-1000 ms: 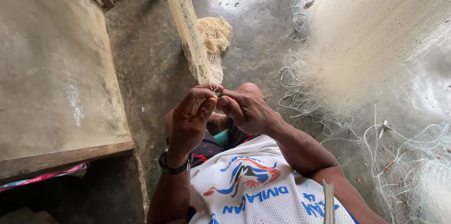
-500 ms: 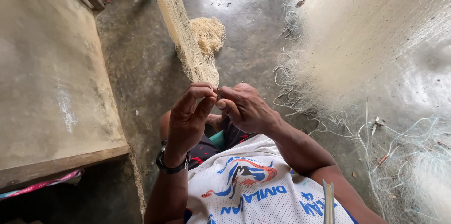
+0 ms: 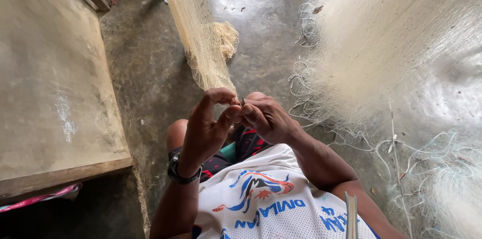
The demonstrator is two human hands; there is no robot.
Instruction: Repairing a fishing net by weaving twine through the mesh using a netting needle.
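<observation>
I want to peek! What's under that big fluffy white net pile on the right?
The heaped white net lies on the wet grey concrete floor, with loose strands trailing from its edge. Whatever sits beneath the heap is covered.

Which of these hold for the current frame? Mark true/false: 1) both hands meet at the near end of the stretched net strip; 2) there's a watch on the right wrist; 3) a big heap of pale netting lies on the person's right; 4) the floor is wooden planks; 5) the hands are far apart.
1) True: the left hand and right hand pinch together at the end of the net strip.
2) False: the dark watch is on the left wrist.
3) True: the net heap lies on that side.
4) False: the floor looks like shiny grey concrete.
5) False: their fingertips touch or nearly touch.
</observation>
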